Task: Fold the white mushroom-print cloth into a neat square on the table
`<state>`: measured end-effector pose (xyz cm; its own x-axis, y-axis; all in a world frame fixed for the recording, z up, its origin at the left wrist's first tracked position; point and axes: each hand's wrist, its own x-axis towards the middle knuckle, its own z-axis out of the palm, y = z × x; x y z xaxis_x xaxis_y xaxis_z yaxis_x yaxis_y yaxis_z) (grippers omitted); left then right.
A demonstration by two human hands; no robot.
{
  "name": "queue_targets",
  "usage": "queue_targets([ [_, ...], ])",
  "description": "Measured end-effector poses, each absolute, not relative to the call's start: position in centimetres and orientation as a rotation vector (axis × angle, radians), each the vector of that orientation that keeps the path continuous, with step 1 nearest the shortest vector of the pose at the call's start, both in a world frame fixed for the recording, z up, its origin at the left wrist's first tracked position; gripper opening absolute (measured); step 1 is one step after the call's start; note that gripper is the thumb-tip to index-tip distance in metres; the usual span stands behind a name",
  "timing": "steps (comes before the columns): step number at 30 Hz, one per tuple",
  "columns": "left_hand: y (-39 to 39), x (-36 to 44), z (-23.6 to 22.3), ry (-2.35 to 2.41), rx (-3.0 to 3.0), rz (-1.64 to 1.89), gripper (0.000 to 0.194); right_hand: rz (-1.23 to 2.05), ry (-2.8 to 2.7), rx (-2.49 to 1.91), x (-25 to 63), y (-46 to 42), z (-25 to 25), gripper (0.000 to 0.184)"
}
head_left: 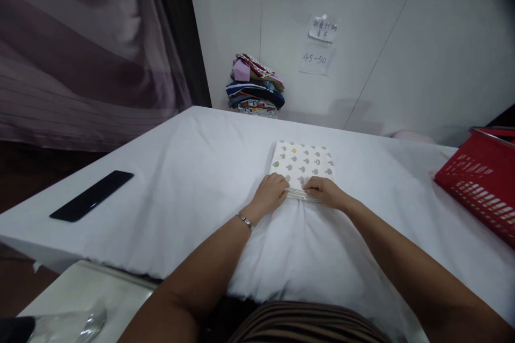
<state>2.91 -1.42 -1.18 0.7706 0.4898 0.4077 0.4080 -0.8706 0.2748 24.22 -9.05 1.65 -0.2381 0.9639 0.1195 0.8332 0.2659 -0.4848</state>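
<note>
A folded white cloth (pixel 303 162) with grey, green and yellow prints lies on the white-covered table in front of me. Its near edge shows several stacked layers. My left hand (pixel 271 192), with a silver bracelet at the wrist, grips the near left corner. Opposite it, my right hand (pixel 325 191) has its fingers curled over the near right corner. Both thumbs are mostly hidden. The white table cover (pixel 201 182) is creased just below the cloth.
A black flat slab (pixel 92 196) lies at the table's left. A red plastic basket (pixel 478 182) stands at the right edge. Folded fabrics (pixel 255 86) are piled against the back wall, left of paper signs (pixel 322 29). A curtain (pixel 80 53) hangs at the left.
</note>
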Motion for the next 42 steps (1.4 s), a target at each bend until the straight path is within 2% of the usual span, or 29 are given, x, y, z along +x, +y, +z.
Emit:
queue_targets([
  [5, -1.5, 2.9, -1.1, 0.703, 2.791, 0.727, 0.009, 0.331, -2.271, -1.687, 23.9, -9.0, 1.9, 0.016],
  [12, -1.4, 2.9, -1.2, 0.713, 2.806, 0.716, 0.008, -0.063, -2.429, -1.782, 23.0, -9.2, 1.5, 0.023],
  [16, -1.4, 2.9, -1.3, 0.72, 2.808, 0.719, 0.01, -0.23, -2.388, -1.74, 23.0, -9.9, 0.9, 0.02],
  [31, -1.5, 2.9, -1.3, 0.692, 2.83, 0.753, 0.012, -0.176, -2.374, -1.575, 23.4, -10.7, -0.3, 0.02],
  [37, -1.3, 2.9, -1.3, 0.657, 2.873, 0.744, 0.016, -0.013, -2.237, -1.63, 23.3, -10.7, -0.3, 0.016],
  [42, -1.4, 2.8, -1.2, 0.638, 2.878, 0.724, 0.015, -0.112, -2.277, -1.609, 23.3, -10.6, -0.7, 0.018],
])
